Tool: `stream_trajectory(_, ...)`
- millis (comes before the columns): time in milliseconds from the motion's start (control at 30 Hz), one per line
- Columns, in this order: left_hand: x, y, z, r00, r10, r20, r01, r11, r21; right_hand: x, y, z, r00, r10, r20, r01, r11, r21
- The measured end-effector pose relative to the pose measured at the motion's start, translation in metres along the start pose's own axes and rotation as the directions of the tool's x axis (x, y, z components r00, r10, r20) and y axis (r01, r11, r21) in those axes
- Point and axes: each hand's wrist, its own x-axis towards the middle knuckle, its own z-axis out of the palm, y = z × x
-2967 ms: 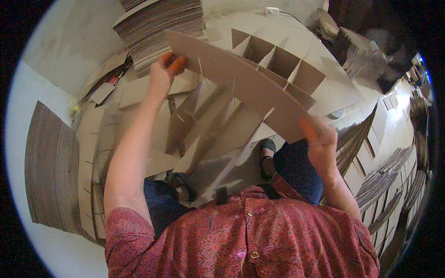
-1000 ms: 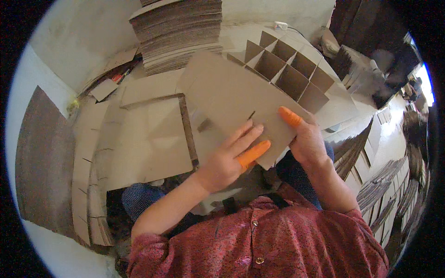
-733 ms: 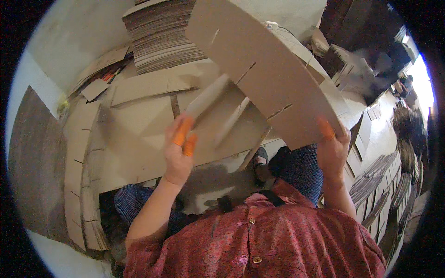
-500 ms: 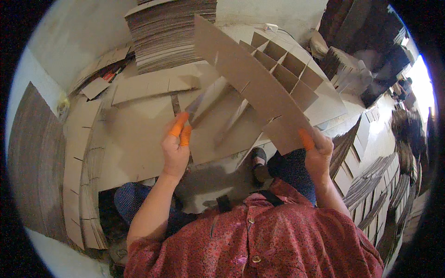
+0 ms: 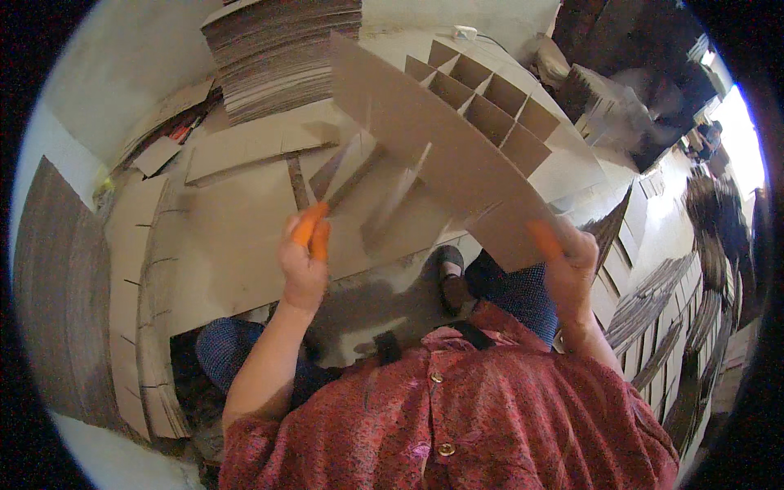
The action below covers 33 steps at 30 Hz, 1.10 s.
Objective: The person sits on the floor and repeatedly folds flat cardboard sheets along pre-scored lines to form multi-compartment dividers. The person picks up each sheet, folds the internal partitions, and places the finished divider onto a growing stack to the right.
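In my right hand [image 5: 570,261], closed round its near end, is a long slotted cardboard strip [image 5: 433,139] raised at a slant over the table. Shorter cardboard cross strips [image 5: 394,200] stand against its underside, smeared by motion. My left hand [image 5: 304,253] is closed in a pinch on the end of one short cardboard strip [image 5: 329,173]. Orange covers wrap the fingertips of both hands. Beyond the long strip sits an assembled cardboard divider grid [image 5: 490,98] with several square cells, partly hidden by it.
Flat cardboard [image 5: 220,237] covers the low table. A tall stack of cardboard sheets [image 5: 282,61] rises at the back, with a slotted strip pile [image 5: 261,151] before it. More slotted strips [image 5: 147,302] stand at left; several bundles [image 5: 653,310] lie at right. A dark shoe [image 5: 451,278] shows below.
The long strip has swung slightly, its near end moving right with my right hand. My left hand has shifted a little left. The whole view has moved slightly too.
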Motion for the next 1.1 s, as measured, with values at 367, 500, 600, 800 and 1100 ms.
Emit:
stream_trajectory(367, -0.040, 0.051, 0.046, 0.841, 0.466, 0.274, -0.490, 0.872, 0.022, 0.003, 0.024, 0.018, 0.998, 0.038, 0.057, -0.040, 0.999, 0.035)
stream_trajectory(500, -0.035, 0.056, 0.052, 0.864, 0.447, 0.231, -0.451, 0.891, -0.038, 0.007, 0.028, 0.021, 0.998, 0.029, 0.053, -0.029, 1.000, -0.003)
stream_trajectory(600, -0.036, 0.054, 0.056, 0.884, 0.394, 0.252, -0.386, 0.919, -0.084, 0.003, 0.043, 0.030, 0.996, -0.011, 0.089, 0.013, 1.000, -0.023)
stream_trajectory(800, -0.034, 0.054, 0.058, 0.861, 0.444, 0.249, -0.427, 0.896, -0.122, -0.002, 0.049, 0.042, 0.993, 0.030, 0.113, -0.039, 0.997, 0.071)
stream_trajectory(1100, -0.027, 0.047, 0.042, 0.940, 0.255, 0.228, -0.221, 0.961, -0.164, 0.011, 0.067, 0.046, 0.995, -0.027, 0.092, 0.019, 0.997, 0.077)
